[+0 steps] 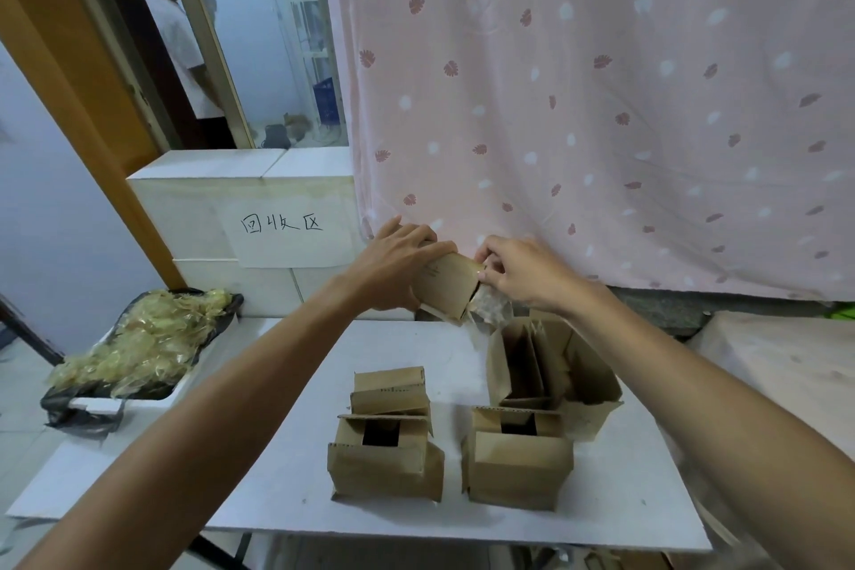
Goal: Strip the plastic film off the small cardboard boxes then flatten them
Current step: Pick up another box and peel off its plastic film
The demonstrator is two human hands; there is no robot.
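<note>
Peeling the plastic film (490, 308) off one cardboard box (446, 287), held up at the centre of the frame

The person's left hand (398, 264) is wrapping its fingers round the box's left end and holding it in the air above the far edge of the table (287, 454); the right hand (527, 273) is pinching the crumpled film at the box's right end, with loose film hanging just below; the step probably calls for the left grip to be staying firm without crushing the cardboard, while the right is pulling the film steadily away along the box, not jerking, so it is coming off in one piece; other boxes (384, 463) are waiting lower centre; a heap of film (143, 338) is lying at the left.
</note>
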